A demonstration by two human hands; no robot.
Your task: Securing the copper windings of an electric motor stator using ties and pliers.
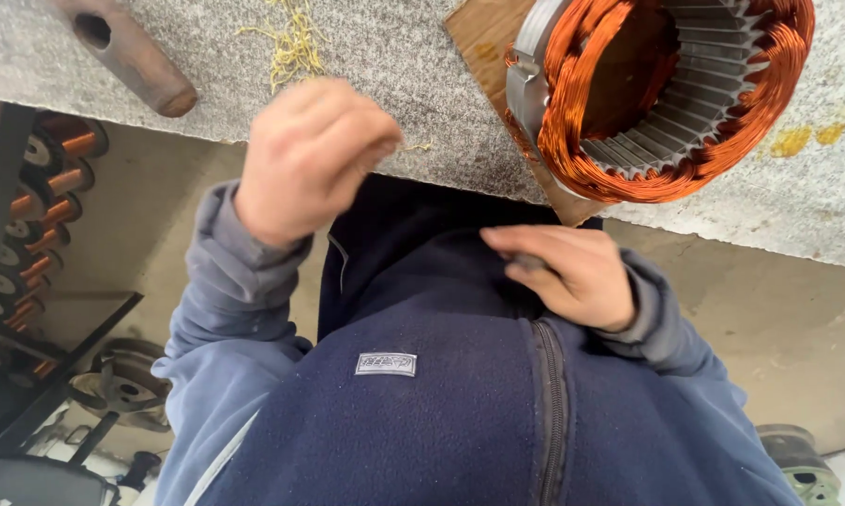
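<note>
a speckled grey stone counter (394, 56) fills the top of the view, seen from above the person's chest. below it the person wears a dark navy fleece vest (441, 394) over a grey-blue sweatshirt. on the counter's right part, on a brown wooden board (483, 42), lies a round motor stator with bright copper wire windings and a ribbed steel core (661, 89). at the top left edge rests a reddish-brown wooden handle with a hole (127, 52). the left hand (310, 159) is curled shut at the counter's edge, pinching a thin yellowish strand (418, 147). the right hand (568, 272) lies against the vest, fingers closed around a small dark object (527, 263) too hidden to identify. a tuft of yellow fibres (291, 42) sits above the left hand.
</note>
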